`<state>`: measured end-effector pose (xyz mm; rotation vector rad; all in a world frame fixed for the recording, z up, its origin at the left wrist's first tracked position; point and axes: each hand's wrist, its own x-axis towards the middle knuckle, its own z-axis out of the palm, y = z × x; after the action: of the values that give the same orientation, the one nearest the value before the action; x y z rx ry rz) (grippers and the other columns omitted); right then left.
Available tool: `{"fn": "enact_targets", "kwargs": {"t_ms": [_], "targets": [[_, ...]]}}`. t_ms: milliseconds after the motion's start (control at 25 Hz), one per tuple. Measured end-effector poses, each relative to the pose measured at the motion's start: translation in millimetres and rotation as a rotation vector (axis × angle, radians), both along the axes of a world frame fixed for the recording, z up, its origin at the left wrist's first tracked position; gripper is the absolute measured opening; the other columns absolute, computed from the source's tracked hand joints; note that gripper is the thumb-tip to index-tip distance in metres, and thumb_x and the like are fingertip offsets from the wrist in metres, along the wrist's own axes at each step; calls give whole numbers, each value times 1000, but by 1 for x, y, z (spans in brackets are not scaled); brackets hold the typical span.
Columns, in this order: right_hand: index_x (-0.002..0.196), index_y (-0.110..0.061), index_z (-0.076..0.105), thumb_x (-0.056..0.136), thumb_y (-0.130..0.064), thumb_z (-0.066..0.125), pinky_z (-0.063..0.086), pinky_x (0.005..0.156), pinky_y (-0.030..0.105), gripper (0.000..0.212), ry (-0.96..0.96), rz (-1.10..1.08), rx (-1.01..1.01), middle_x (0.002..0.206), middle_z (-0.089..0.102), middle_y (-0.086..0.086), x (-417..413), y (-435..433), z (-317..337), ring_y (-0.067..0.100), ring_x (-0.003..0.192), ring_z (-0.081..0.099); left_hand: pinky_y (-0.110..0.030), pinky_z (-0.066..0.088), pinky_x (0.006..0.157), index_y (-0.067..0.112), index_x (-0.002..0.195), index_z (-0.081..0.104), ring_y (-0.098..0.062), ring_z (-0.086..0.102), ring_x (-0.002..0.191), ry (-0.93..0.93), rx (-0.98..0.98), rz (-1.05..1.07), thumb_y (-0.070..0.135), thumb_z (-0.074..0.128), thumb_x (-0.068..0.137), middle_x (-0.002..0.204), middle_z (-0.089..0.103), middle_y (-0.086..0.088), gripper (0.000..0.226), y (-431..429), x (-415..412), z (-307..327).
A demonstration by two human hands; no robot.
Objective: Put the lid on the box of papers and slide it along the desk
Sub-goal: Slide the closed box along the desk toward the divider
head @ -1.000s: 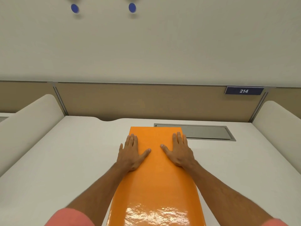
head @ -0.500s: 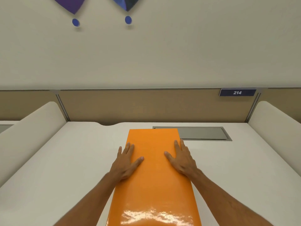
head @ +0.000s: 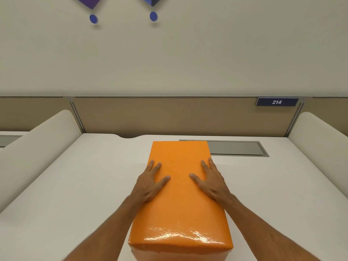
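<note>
2 hands rest flat on top of 1 orange box point(head: 180, 196), which sits near the middle of the white desk point(head: 79, 185), its long side running from near to far. Your left hand point(head: 150, 182) lies on the box's left top edge with its outer fingers spilling over the side; your right hand point(head: 211, 180) mirrors it on the right edge. Both palms are down with fingers spread, pressing rather than gripping, and the thumbs point inward with bare orange between them.

To the left of the box you have a wide stretch of bare desk up to a rounded white divider point(head: 37, 146). To the right there is similar room before a second divider point(head: 323, 140). The far end of the box overlaps the left end of 1 grey recessed panel point(head: 237, 148) set in the desk, with a tan partition point(head: 169, 115) just beyond.

The box is glossy, with glare along its near top edge. No lid seam is visible. A blue plate point(head: 276, 102) on the partition reads 214.
</note>
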<state>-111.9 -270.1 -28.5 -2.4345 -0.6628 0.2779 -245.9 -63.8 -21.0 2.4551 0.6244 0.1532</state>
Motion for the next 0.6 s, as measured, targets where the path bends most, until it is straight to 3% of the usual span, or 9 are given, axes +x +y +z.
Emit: {"fn": "enact_targets", "kwargs": {"t_ms": [280, 600], "targets": [[154, -21, 19, 82, -69, 50, 28, 115, 50, 91, -22, 29, 33, 165, 4, 3, -6, 53, 18, 35, 145, 27, -47, 21, 118, 27, 150, 23, -26, 21, 147, -32, 7, 44, 65, 49, 84, 163, 9, 1, 81, 49, -11, 13], [153, -17, 20, 84, -67, 51, 25, 117, 48, 91, -26, 106, 71, 164, 6, 7, -24, 201, 35, 30, 148, 21, -46, 19, 118, 27, 150, 25, -24, 19, 148, -30, 37, 102, 64, 50, 84, 163, 11, 1, 79, 191, -39, 38]]}}
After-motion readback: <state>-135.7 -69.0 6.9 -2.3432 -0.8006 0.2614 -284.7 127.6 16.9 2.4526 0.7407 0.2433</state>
